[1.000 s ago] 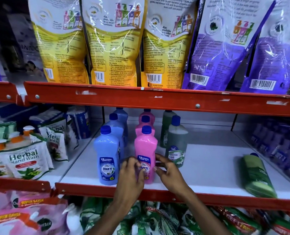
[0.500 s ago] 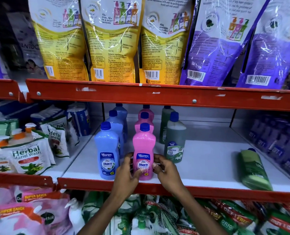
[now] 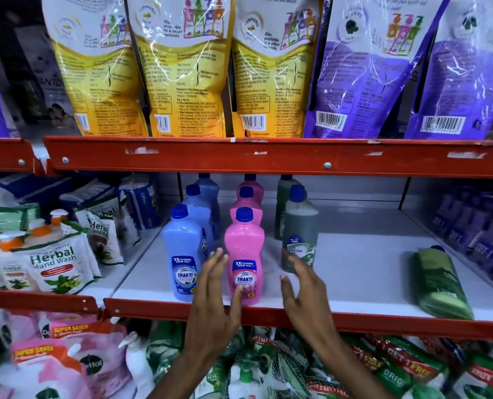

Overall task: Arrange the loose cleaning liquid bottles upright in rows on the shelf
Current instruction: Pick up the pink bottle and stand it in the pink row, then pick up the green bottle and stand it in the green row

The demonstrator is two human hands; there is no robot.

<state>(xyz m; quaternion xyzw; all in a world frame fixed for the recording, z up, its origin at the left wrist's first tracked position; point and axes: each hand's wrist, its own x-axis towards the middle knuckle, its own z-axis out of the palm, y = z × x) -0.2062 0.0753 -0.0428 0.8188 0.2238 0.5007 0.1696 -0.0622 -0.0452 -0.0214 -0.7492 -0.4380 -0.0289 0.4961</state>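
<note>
Three rows of bottles stand upright on the white shelf point(image 3: 363, 272): blue ones led by the front blue bottle point(image 3: 183, 254), pink ones led by the front pink bottle point(image 3: 244, 249), and dark green ones led by the front green bottle point(image 3: 300, 228). One green bottle point(image 3: 441, 283) lies on its side at the shelf's right. My left hand point(image 3: 215, 295) is open just left of the front pink bottle, thumb tip by its label. My right hand point(image 3: 304, 289) is open to the pink bottle's right, in front of the green bottle, holding nothing.
A red shelf beam point(image 3: 268, 156) crosses above the bottles, with yellow and purple refill pouches point(image 3: 182, 67) on top. Herbal hand-wash packs point(image 3: 55, 263) fill the left bay. Purple bottles point(image 3: 475, 231) sit at the right. Packets point(image 3: 268, 370) crowd the shelf below.
Both hands have let go of the front pink bottle and spread apart, fingers open. The pink bottle stands at the shelf's front edge beside the blue one.
</note>
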